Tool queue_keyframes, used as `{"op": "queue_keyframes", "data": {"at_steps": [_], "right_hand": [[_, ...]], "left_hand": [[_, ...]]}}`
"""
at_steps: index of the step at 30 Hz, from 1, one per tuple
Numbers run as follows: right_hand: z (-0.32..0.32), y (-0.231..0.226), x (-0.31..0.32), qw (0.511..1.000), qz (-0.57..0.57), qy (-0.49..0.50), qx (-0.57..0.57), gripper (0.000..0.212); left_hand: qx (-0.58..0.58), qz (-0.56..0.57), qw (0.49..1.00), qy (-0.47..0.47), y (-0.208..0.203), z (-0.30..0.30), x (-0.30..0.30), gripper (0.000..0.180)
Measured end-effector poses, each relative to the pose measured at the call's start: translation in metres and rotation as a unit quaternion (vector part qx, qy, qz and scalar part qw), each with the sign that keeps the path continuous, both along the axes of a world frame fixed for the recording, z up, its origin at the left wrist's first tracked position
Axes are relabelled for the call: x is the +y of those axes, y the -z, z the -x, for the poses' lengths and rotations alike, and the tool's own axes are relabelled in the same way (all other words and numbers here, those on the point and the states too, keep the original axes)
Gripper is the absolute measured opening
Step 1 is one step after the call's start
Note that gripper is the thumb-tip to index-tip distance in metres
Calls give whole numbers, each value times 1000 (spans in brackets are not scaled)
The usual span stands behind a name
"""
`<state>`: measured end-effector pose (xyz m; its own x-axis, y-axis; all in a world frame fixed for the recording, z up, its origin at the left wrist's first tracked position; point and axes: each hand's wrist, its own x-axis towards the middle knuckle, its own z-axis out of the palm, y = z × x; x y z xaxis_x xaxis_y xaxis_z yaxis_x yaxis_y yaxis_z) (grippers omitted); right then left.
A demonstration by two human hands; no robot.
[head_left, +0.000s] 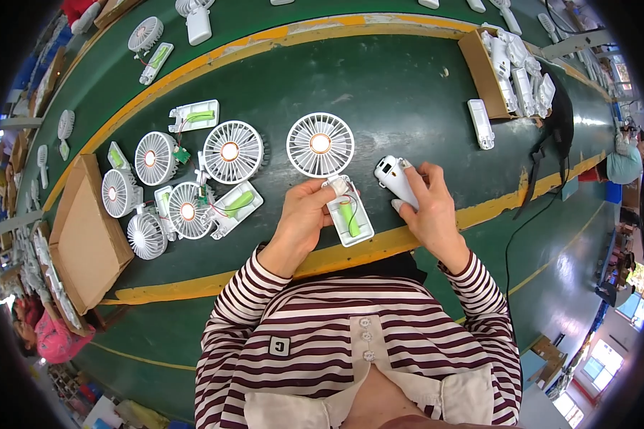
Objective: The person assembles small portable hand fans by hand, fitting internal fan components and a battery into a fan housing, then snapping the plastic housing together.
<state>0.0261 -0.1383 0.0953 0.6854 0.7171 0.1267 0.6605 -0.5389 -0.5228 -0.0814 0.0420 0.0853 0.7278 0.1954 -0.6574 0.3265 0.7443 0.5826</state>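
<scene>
Head view puts the open fan handle [350,218] at the centre of our work: a white half-shell lying open side up on the green belt [408,93], a green battery cell seated inside it, and its round fan head [320,144] just beyond it, joined at the neck. Our left hand [304,214] presses against the near-left side of that handle, fingers curled together and pinched on the small white part at the neck. Our right hand [426,204], just right of the handle, is clamped around the white handle cover [395,179], thumb on top and fingers wrapped beneath.

We judge the step to be mating cover to shell, so we should keep the red wires tucked beside the battery, line the cover's top end with the neck first, then press down evenly along its length.

Well left of the handle lies a cluster of unfinished fans [186,179] with handles open. Farther left sits a flat cardboard box [86,236]. Far to the upper right of the handle, another cardboard tray [479,75] holds white covers.
</scene>
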Motion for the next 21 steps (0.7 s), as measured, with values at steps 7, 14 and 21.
{"op": "queue_keyframes", "data": {"at_steps": [7, 14, 21], "right_hand": [[10, -26, 13, 981, 94, -39, -163, 53], [40, -58, 41, 995, 37, -75, -60, 53], [41, -45, 57, 989, 66, -110, -69, 50]], "left_hand": [[-16, 19, 1000, 2, 6, 3, -2, 25], [-33, 84, 995, -45, 4, 5, 2, 32], [-41, 88, 995, -34, -3, 4, 2, 38]]}}
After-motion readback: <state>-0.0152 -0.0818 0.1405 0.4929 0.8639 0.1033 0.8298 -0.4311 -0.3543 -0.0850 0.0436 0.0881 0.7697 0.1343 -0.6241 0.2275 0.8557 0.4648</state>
